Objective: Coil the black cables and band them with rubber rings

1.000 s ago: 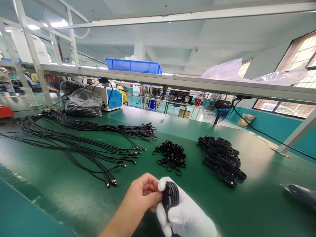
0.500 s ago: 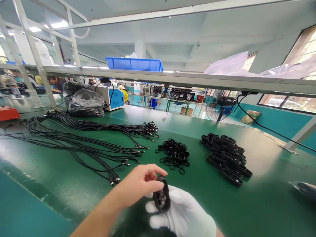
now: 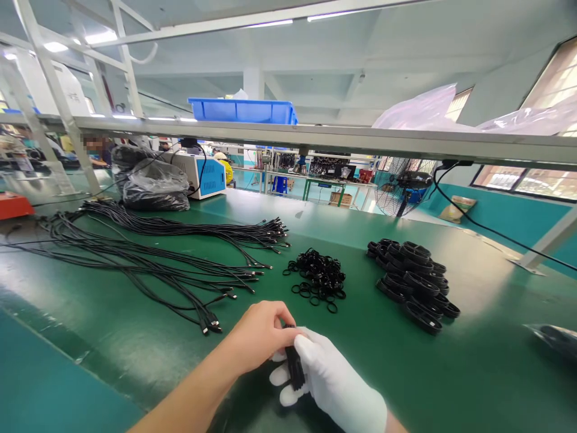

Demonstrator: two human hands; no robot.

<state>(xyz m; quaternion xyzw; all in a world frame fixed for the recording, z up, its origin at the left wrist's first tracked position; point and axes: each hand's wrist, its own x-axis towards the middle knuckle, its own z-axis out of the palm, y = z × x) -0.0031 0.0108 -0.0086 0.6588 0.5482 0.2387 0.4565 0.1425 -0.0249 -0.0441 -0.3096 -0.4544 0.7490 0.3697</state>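
Observation:
A coiled black cable is held low over the table, turned edge-on to me. My right hand, in a white glove, is closed on it, thumb on the near side and fingertips beneath. My bare left hand pinches the coil's upper end with thumb and fingers; its fingertips are partly hidden. Just beyond the hands lies a heap of small black rings. Farther right stands a pile of coiled black cables. Long loose black cables with metal-tipped plugs spread across the left side.
The green tabletop runs under everything. A black plastic-wrapped bundle and a blue-and-white machine stand at the back left. Overhead, a shelf carries a blue tray. A clear bag lies at the right edge.
The coiled cable has turned from showing its open loop to edge-on. My right thumb has closed over it, and my left hand now grips its top end.

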